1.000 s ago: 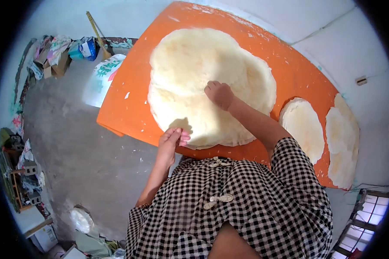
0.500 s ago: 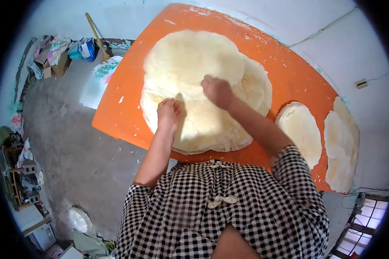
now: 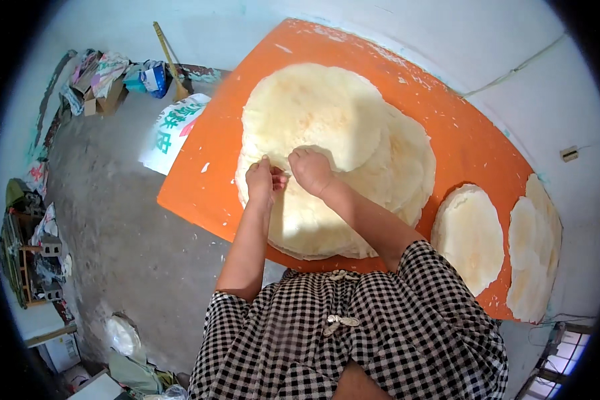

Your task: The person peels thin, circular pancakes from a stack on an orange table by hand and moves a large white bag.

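Observation:
A broad stack of thin, pale round flatbreads (image 3: 353,220) lies in overlapping layers on an orange tabletop (image 3: 213,193). My left hand (image 3: 263,181) is at the left part of the stack, its thumb and forefinger pinched at the near edge of the upper flatbread (image 3: 307,100). Close beside it, almost touching, my right hand (image 3: 311,172) is curled closed over the same edge. Its fingertips are turned away, so what they grip is hidden.
A smaller flatbread pile (image 3: 470,237) and overlapping flatbreads (image 3: 530,260) lie on the table's right side. A white printed sack (image 3: 170,137) lies beyond its left edge. A broom (image 3: 170,60), a cardboard box (image 3: 107,100) and bags stand against the far left wall.
My right hand has come back toward me and left, closing up to my left hand. The left hand stays near the same edge. The whole view has shifted slightly.

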`<move>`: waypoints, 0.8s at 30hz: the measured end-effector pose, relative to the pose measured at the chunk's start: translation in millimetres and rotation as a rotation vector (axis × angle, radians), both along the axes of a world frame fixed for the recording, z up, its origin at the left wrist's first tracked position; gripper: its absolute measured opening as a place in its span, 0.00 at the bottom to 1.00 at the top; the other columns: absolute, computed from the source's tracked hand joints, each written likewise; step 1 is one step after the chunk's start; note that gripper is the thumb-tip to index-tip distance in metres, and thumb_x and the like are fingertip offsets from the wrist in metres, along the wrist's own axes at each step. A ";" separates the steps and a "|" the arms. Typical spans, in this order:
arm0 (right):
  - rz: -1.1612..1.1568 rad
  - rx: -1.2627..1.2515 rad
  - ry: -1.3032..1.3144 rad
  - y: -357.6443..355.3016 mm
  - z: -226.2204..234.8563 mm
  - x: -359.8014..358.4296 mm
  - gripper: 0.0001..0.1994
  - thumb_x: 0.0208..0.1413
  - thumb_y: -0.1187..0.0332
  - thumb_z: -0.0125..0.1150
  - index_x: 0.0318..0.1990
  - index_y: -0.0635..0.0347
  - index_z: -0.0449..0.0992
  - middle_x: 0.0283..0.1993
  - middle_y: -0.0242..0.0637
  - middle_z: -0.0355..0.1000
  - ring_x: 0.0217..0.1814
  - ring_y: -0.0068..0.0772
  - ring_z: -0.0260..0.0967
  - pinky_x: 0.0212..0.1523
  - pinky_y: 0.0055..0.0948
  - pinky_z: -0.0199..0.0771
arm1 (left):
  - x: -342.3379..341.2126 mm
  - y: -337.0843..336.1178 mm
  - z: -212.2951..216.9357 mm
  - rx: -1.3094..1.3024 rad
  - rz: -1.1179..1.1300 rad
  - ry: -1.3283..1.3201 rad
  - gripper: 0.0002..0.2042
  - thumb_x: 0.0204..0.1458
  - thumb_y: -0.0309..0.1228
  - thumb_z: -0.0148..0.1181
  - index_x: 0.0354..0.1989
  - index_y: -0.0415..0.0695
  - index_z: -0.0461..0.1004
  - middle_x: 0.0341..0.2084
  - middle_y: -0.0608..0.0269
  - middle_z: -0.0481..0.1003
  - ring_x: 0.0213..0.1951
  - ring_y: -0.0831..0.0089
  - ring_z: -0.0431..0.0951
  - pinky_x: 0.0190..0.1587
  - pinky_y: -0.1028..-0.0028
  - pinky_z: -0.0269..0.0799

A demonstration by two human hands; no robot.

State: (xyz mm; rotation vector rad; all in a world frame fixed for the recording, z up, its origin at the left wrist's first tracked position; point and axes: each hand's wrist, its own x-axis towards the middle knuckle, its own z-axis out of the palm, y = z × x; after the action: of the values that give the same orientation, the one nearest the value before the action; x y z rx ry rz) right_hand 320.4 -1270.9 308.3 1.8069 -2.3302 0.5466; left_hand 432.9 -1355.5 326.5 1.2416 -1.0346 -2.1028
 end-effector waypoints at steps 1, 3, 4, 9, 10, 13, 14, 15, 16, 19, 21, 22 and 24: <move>0.019 0.003 0.009 0.6 -3.4 -3.6 0.07 0.44 0.73 0.50 0.33 0.60 0.71 0.38 0.40 0.70 0.43 0.41 0.67 0.39 0.38 0.71 | -0.7 -2.3 4.6 0.043 -0.033 0.029 0.12 0.57 0.35 0.48 0.28 0.39 0.63 0.17 0.56 0.69 0.12 0.73 0.66 0.12 0.76 0.61; 0.041 0.010 0.012 2.2 -2.0 -4.5 0.08 0.43 0.72 0.51 0.34 0.60 0.71 0.39 0.39 0.70 0.45 0.41 0.67 0.40 0.38 0.70 | -3.1 -5.3 17.1 0.045 -0.042 0.038 0.11 0.55 0.34 0.50 0.26 0.39 0.63 0.16 0.56 0.69 0.11 0.74 0.64 0.12 0.76 0.59; 0.032 0.002 -0.067 8.8 6.7 1.6 0.09 0.43 0.71 0.53 0.34 0.61 0.71 0.40 0.39 0.70 0.47 0.41 0.66 0.42 0.37 0.69 | -2.7 -4.3 17.4 0.055 -0.050 0.047 0.10 0.54 0.32 0.52 0.24 0.40 0.63 0.15 0.56 0.68 0.10 0.75 0.63 0.11 0.77 0.57; -0.099 -0.180 -0.021 5.0 37.9 20.0 0.16 0.43 0.69 0.54 0.43 0.59 0.71 0.40 0.41 0.71 0.47 0.45 0.67 0.40 0.39 0.69 | -11.3 -21.0 16.1 0.004 -0.075 0.027 0.06 0.49 0.26 0.52 0.22 0.41 0.64 0.15 0.58 0.68 0.12 0.76 0.63 0.13 0.77 0.58; -0.112 -0.169 -0.030 2.5 37.2 10.6 0.16 0.43 0.69 0.54 0.43 0.59 0.71 0.40 0.41 0.71 0.47 0.45 0.67 0.40 0.39 0.69 | -14.1 -17.8 22.0 -0.017 -0.074 0.101 0.05 0.49 0.25 0.51 0.22 0.41 0.65 0.16 0.59 0.68 0.13 0.76 0.63 0.14 0.78 0.59; -0.193 -0.056 -0.223 2.4 38.0 -35.7 0.07 0.48 0.67 0.51 0.29 0.58 0.73 0.29 0.46 0.72 0.33 0.49 0.70 0.31 0.44 0.68 | -5.3 1.7 48.2 -0.111 -0.165 0.132 0.09 0.53 0.34 0.52 0.30 0.40 0.69 0.26 0.62 0.71 0.27 0.75 0.71 0.26 0.77 0.65; -0.204 -0.241 -0.227 7.1 50.7 -54.4 0.07 0.50 0.66 0.50 0.27 0.57 0.72 0.25 0.47 0.71 0.29 0.50 0.70 0.28 0.46 0.67 | 7.0 1.5 47.7 -0.165 -0.167 0.137 0.10 0.54 0.35 0.52 0.32 0.40 0.70 0.28 0.61 0.72 0.28 0.73 0.72 0.29 0.78 0.66; -0.278 -0.230 -0.057 13.5 69.2 -73.3 0.08 0.51 0.65 0.49 0.28 0.57 0.72 0.25 0.46 0.71 0.29 0.50 0.70 0.28 0.46 0.67 | 23.2 4.6 40.2 -0.149 -0.177 0.131 0.10 0.54 0.35 0.52 0.32 0.40 0.70 0.28 0.61 0.72 0.28 0.73 0.72 0.29 0.78 0.66; -0.344 -0.215 0.113 21.9 92.5 -86.5 0.08 0.53 0.64 0.48 0.29 0.57 0.72 0.25 0.46 0.71 0.29 0.50 0.70 0.29 0.46 0.67 | 43.3 8.6 30.5 -0.192 -0.128 0.071 0.10 0.54 0.35 0.51 0.32 0.40 0.70 0.28 0.61 0.72 0.28 0.73 0.72 0.29 0.77 0.67; -0.267 -0.205 0.199 42.3 164.1 -58.1 0.07 0.51 0.65 0.50 0.33 0.56 0.72 0.28 0.41 0.72 0.31 0.47 0.71 0.30 0.45 0.69 | 113.1 34.3 -5.3 -0.097 -0.058 -0.077 0.08 0.54 0.33 0.51 0.33 0.40 0.70 0.27 0.60 0.73 0.29 0.72 0.74 0.31 0.76 0.69; -0.076 -0.245 0.308 56.5 175.6 -25.1 0.03 0.46 0.71 0.49 0.29 0.56 0.68 0.24 0.38 0.70 0.27 0.42 0.70 0.26 0.41 0.70 | 142.8 63.4 -31.1 -0.043 -0.013 -0.062 0.07 0.54 0.32 0.52 0.33 0.40 0.70 0.27 0.60 0.73 0.29 0.73 0.74 0.31 0.77 0.69; -0.077 -0.238 0.305 66.4 169.8 -12.5 0.03 0.46 0.71 0.49 0.29 0.56 0.68 0.24 0.38 0.70 0.27 0.42 0.70 0.26 0.41 0.70 | 144.4 74.5 -33.6 -0.004 -0.004 -0.027 0.07 0.54 0.31 0.52 0.33 0.40 0.70 0.27 0.61 0.74 0.28 0.73 0.74 0.30 0.78 0.69; 0.001 -0.151 0.191 83.0 139.7 12.1 0.02 0.44 0.73 0.48 0.27 0.57 0.67 0.24 0.39 0.68 0.26 0.42 0.69 0.25 0.39 0.70 | 139.6 85.0 -29.8 0.027 0.006 -0.048 0.06 0.53 0.30 0.52 0.33 0.40 0.70 0.27 0.61 0.74 0.26 0.74 0.74 0.28 0.78 0.68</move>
State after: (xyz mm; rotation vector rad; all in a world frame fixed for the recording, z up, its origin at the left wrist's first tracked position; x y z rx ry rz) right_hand 332.5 -1187.9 448.0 1.7121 -2.1037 0.5105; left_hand 572.5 -1270.6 296.7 1.3124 -1.0252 -2.0983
